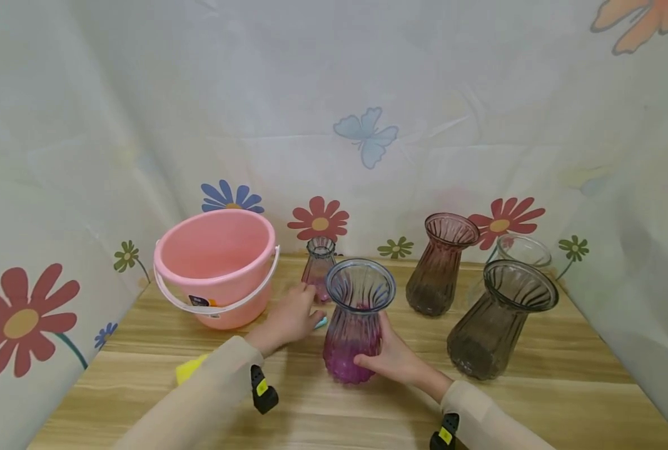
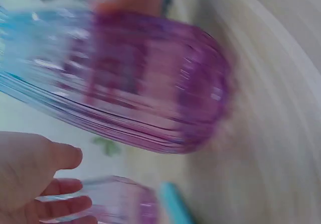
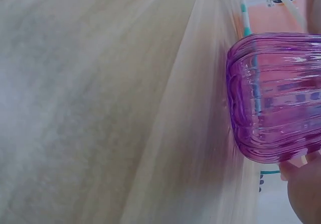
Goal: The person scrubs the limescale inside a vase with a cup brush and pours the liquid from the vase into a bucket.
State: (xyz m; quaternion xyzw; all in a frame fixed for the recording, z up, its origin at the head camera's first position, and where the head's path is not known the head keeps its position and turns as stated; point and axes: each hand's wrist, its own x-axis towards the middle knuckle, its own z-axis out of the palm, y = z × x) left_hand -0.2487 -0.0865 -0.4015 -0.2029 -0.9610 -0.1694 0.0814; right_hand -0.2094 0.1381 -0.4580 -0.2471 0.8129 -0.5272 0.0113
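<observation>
A large ribbed glass vase (image 1: pixel 353 350), purple at the base and bluish at the rim, is in my right hand (image 1: pixel 393 356), tilted slightly. The right fingers and thumb grip its lower side. My left hand (image 1: pixel 289 315) is beside a small pink-and-clear glass vase (image 1: pixel 318 275). In the left wrist view, its fingers (image 2: pixel 65 209) reach loosely over the small vase (image 2: pixel 113 199), and I cannot tell whether they touch it. A teal handle (image 2: pixel 175 204) lies near it. The right wrist view shows a teal-and-white stick (image 3: pixel 245 18) with a yellow end behind the large vase (image 3: pixel 276 98).
A pink bucket (image 1: pixel 216 250) with a white handle stands at the back left. Partly under the left sleeve is a yellow piece (image 1: pixel 190 369). To the right stand a reddish-brown vase (image 1: pixel 438 269), a dark grey vase (image 1: pixel 486 337) and a clear glass vase (image 1: pixel 522 247). A flowered sheet hangs behind the wooden table (image 1: pixel 565 387).
</observation>
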